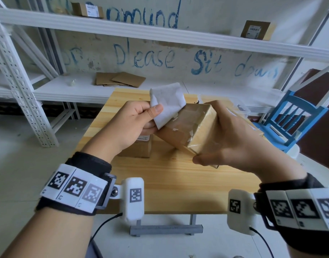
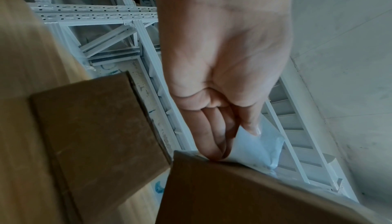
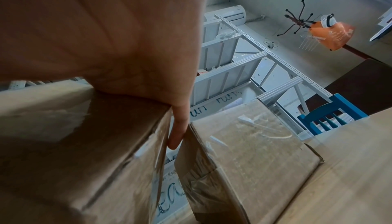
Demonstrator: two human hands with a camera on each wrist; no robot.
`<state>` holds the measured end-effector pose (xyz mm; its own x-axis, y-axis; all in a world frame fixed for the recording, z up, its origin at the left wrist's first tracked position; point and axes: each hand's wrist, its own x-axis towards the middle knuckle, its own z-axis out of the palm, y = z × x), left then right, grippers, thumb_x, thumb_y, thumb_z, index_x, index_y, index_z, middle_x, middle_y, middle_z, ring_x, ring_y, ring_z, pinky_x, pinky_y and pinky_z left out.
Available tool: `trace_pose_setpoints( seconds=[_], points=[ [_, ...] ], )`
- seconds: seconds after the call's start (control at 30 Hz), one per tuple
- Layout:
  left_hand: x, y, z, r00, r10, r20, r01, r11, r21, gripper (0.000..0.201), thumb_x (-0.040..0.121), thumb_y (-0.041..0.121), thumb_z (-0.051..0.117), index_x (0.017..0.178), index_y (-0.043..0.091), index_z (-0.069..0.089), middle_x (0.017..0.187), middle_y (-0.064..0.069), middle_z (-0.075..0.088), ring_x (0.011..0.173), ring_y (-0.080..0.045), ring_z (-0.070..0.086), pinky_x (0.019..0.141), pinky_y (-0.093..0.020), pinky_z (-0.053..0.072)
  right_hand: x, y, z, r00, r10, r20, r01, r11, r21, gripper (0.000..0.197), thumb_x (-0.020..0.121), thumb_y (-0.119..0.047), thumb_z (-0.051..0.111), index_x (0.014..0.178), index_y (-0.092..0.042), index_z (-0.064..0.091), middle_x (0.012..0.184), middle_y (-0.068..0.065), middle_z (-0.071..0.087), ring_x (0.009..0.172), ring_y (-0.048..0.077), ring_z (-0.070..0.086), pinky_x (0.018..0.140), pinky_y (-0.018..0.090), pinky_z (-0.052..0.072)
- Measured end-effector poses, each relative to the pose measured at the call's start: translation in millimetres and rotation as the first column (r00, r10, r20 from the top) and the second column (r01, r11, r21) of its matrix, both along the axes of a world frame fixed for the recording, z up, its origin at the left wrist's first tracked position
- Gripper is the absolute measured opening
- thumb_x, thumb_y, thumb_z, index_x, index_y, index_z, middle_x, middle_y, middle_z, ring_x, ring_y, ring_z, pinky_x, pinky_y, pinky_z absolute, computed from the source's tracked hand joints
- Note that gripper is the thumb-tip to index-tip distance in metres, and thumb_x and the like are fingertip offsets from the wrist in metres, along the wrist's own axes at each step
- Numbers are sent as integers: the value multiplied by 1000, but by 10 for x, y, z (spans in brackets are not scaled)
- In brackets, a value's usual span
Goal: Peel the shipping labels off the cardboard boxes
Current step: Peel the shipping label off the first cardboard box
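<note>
While our right hand (image 1: 228, 138) grips the box (image 1: 189, 131) tilted above the bench (image 1: 178, 175), our left hand (image 1: 130, 125) pinches the mostly lifted label (image 1: 169, 103), thin paper we judge tears easily, so best re-pinched close to the stuck edge.

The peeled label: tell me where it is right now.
In the head view the label is at centre, pinched in the left hand, lifted off the box that the right hand holds above the table.
</note>
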<state>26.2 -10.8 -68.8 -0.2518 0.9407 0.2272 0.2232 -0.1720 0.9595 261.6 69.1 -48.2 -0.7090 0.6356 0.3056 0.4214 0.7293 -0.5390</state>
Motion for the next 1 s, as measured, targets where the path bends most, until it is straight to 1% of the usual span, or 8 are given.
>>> trace_pose_setpoints(
  seconds=[0.07,0.1,0.23,0.37,0.53,0.63,0.93,1.0],
  points=[
    [-17,10,-12,1000,18,21,-19,1000,7,33,105,25,51,106,-4,68,71,-20,68,73,-14,70,70,-18,57,2,5,0,1000,-1,0,1,1000,-4,82,53,-24,100,116,-30,49,91,-10,61,85,5,58,65,20,46],
    [-26,12,-14,999,20,33,-20,1000,3,33,105,26,52,106,-2,69,80,-26,70,76,-16,72,70,-19,57,3,8,1,1000,-2,3,2,1000,-4,82,53,-25,100,116,-31,49,91,-10,61,85,4,58,66,20,46],
    [-33,6,-2,998,3,67,-2,1000,-17,32,105,27,51,107,0,68,84,-10,77,80,-14,75,72,-20,58,2,14,4,1000,1,8,-1,1000,-11,81,53,-25,100,116,-31,49,93,-11,62,87,4,57,65,17,45],
    [-61,7,-26,994,-11,105,12,1000,-11,31,104,28,52,109,3,68,95,-12,79,88,-17,77,77,-24,60,4,0,10,1000,4,6,-4,1000,-7,80,53,-24,100,116,-30,50,92,-10,63,86,4,58,66,18,46],
    [-98,22,-43,991,-17,130,19,1000,-15,35,101,32,54,112,2,68,106,-26,74,99,-28,76,81,-28,61,0,-8,18,1000,9,2,-9,1000,-11,82,54,-24,100,118,-30,51,94,-9,63,87,6,58,69,23,47],
    [-101,27,-56,988,-24,151,27,999,-19,32,102,31,53,112,4,68,104,-18,77,99,-26,76,84,-31,61,-10,-7,12,1000,11,1,-11,1000,-13,83,54,-23,100,120,-31,51,95,-8,64,87,7,59,69,27,48],
    [-93,1,-32,977,-36,210,41,999,-20,32,95,33,57,108,7,70,110,-24,74,102,-30,74,79,-26,61,-2,-19,25,1000,7,9,-7,1000,-1,80,54,-22,99,115,-32,49,91,-9,62,86,4,57,66,16,45],
    [-90,3,-30,976,-36,215,42,999,-21,31,95,33,57,108,8,70,109,-21,75,101,-27,75,79,-26,61,0,-17,25,1000,6,11,-6,1000,2,80,54,-22,99,115,-31,50,91,-8,62,87,3,57,67,16,45]
  ],
)
